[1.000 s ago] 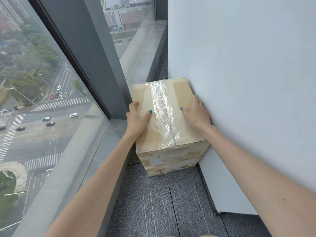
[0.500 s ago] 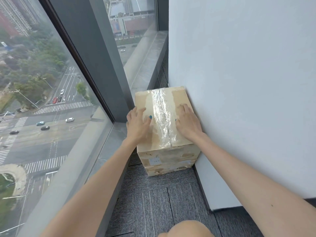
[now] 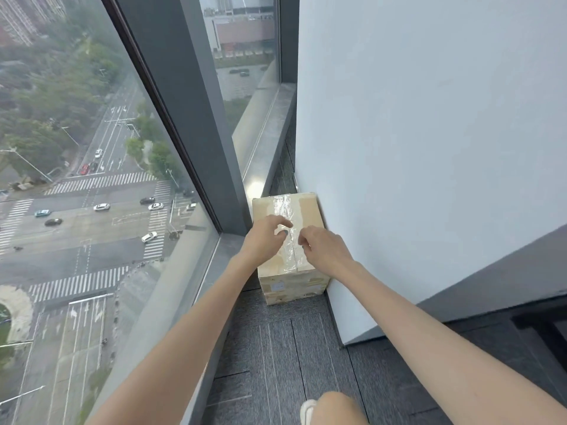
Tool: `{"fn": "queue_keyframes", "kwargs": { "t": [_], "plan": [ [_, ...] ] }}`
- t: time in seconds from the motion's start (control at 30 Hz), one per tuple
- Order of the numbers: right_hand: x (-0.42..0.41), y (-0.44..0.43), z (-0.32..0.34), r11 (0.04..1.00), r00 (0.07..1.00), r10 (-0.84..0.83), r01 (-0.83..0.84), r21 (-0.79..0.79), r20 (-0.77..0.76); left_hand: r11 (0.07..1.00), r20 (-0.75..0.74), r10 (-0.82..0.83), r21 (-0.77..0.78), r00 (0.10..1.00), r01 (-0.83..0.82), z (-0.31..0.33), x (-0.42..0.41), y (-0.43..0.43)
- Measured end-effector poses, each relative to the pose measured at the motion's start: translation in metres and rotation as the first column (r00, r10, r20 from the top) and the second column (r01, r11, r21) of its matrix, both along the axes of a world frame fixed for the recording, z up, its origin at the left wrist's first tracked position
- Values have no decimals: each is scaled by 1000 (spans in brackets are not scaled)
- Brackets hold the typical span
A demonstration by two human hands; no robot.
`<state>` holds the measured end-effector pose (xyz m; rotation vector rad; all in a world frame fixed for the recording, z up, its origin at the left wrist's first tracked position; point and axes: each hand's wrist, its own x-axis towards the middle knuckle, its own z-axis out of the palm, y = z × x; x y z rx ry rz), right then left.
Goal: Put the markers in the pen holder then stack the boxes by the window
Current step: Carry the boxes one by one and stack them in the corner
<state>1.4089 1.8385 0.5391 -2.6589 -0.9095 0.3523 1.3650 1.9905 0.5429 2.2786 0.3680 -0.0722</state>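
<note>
A stack of taped cardboard boxes stands on the floor in the corner between the window and the white wall; the top box (image 3: 306,210) has clear tape down its middle, and the lower boxes (image 3: 294,288) show at the front. My left hand (image 3: 265,240) hovers over the top box's left half, fingers curled and apart, holding nothing. My right hand (image 3: 325,248) hovers over its right half, fingers loosely bent and empty. Whether either hand touches the box I cannot tell. No markers or pen holder are in view.
A tall window (image 3: 92,179) with a dark frame post (image 3: 184,118) and a grey sill (image 3: 267,130) runs along the left. The white wall (image 3: 429,148) closes the right side. Grey carpet tiles (image 3: 276,348) cover the floor; my knee and a shoe (image 3: 334,409) show at the bottom.
Both hands have lifted off the top box and drawn back, their fingers curling. The view has pulled up and away, so the stack looks smaller.
</note>
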Motion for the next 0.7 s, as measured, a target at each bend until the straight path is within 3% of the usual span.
{"fn": "queue_keyframes", "kwargs": {
  "t": [0.43, 0.7],
  "plan": [
    [-175, -122, 279, 988, 988, -150, 151, 30, -47, 990, -35, -137, -49, 990, 135, 288, -164, -120],
    [-301, -264, 354, 951, 948, -308, 308, -6, -77, 951, -100, -299, -105, 949, 289, 357, -264, -248]
  ]
}}
